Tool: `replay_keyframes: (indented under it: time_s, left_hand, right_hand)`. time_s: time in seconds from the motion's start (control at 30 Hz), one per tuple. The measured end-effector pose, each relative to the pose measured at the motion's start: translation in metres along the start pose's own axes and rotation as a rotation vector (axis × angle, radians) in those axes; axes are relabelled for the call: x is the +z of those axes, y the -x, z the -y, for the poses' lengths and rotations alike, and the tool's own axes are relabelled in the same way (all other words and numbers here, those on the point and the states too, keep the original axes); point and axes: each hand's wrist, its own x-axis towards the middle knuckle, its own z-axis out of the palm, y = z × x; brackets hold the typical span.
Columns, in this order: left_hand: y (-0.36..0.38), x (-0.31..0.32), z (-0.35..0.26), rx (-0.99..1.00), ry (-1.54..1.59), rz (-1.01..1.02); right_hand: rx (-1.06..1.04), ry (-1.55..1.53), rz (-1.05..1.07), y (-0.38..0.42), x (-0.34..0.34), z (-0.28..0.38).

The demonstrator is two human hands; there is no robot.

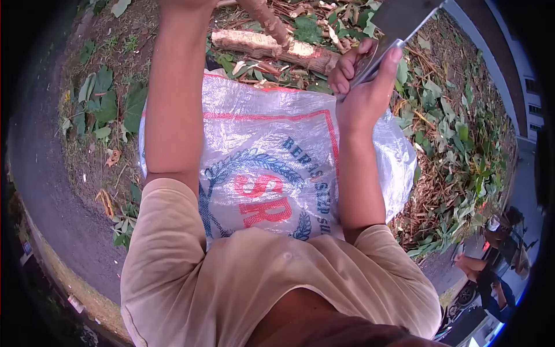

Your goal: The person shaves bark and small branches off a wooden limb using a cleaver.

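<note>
My right hand (pixel 365 78) is closed around the handle of a cleaver. Its broad metal blade (pixel 406 18) points up and to the right, partly past the top edge of the view. My left hand (pixel 185 3) is at the top edge with its fingers cut off, so its grip is hidden. Close to it, a brown branch (pixel 263 20) slants down from the top edge, and its lower end meets a thick, partly peeled log (pixel 254 44) lying on the ground. Pale cut wood shows along the log.
A white woven sack (pixel 272 139) with red and blue print covers my lap. Wood chips and leaves (pixel 445 127) are strewn on the right, with more leaves (pixel 107 107) on the left. A paved strip (pixel 43 156) runs along the left; people (pixel 494 266) are at lower right.
</note>
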Motion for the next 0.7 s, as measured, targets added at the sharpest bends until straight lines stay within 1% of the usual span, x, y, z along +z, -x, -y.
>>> replay_keyframes:
  time_s: [0.07, 0.1, 0.13, 0.17, 0.2, 0.23, 0.3, 0.33, 0.37, 0.43, 0.47, 0.5, 0.53, 0.57, 0.63, 0.67, 0.7]
  left_hand:
    - [-0.003, 0.002, 0.01, 0.068, 0.023, -0.047]
    - [-0.015, -0.012, -0.012, 0.061, -0.063, 0.058]
    - [-0.003, -0.003, -0.011, 0.006, -0.061, -0.02]
    - [0.004, 0.006, -0.011, -0.044, -0.063, -0.083]
    - [0.002, 0.017, -0.012, -0.013, -0.046, -0.163]
    - [-0.003, 0.003, -0.002, 0.004, -0.046, -0.134]
    - [-0.009, -0.039, 0.031, -0.129, 0.482, -0.104]
    - [-0.005, -0.012, -0.005, 0.037, -0.041, -0.061]
    - [-0.005, -0.01, -0.01, 0.042, -0.038, -0.076]
    - [-0.001, -0.011, -0.014, 0.038, -0.05, -0.105]
    - [-0.005, -0.014, -0.016, 0.044, -0.045, -0.119]
    - [-0.009, -0.019, -0.018, 0.065, 0.029, 0.019]
    - [-0.011, -0.025, -0.018, 0.086, 0.099, 0.157]
    - [-0.008, -0.028, -0.012, 0.084, 0.091, 0.143]
    - [-0.002, -0.03, 0.015, -0.087, 0.303, 0.356]
    - [0.0, -0.035, 0.033, -0.081, 0.249, 0.303]
    - [0.001, -0.04, 0.03, -0.078, 0.24, 0.285]
  right_hand:
    - [-0.271, -0.086, -0.083, 0.003, -0.002, -0.006]
    - [-0.156, -0.204, -0.132, 0.009, 0.038, -0.061]
    - [-0.04, -0.144, -0.171, 0.017, 0.029, -0.087]
    - [0.34, -0.041, -0.112, 0.018, 0.008, -0.116]
    - [0.696, 0.031, -0.037, 0.008, -0.001, -0.136]
    - [0.668, 0.012, -0.032, 0.002, 0.004, -0.138]
    - [0.704, -0.129, -0.17, 0.004, 0.004, -0.138]
    - [0.712, -0.213, -0.12, -0.002, 0.001, -0.131]
    - [0.716, -0.197, -0.116, -0.005, -0.002, -0.126]
    - [0.636, -0.329, -0.072, -0.007, -0.006, -0.109]
    - [0.581, -0.363, -0.016, -0.008, -0.007, -0.099]
    - [0.588, -0.351, -0.013, -0.009, -0.007, -0.084]
    - [0.476, -0.425, 0.044, -0.01, -0.006, -0.068]
    - [0.37, -0.5, 0.1, -0.009, -0.005, -0.053]
    - [0.137, -0.412, 0.133, -0.008, 0.0, -0.021]
    - [0.031, -0.305, 0.095, -0.008, 0.0, -0.006]
    - [-0.08, -0.201, 0.058, -0.01, 0.002, 0.005]
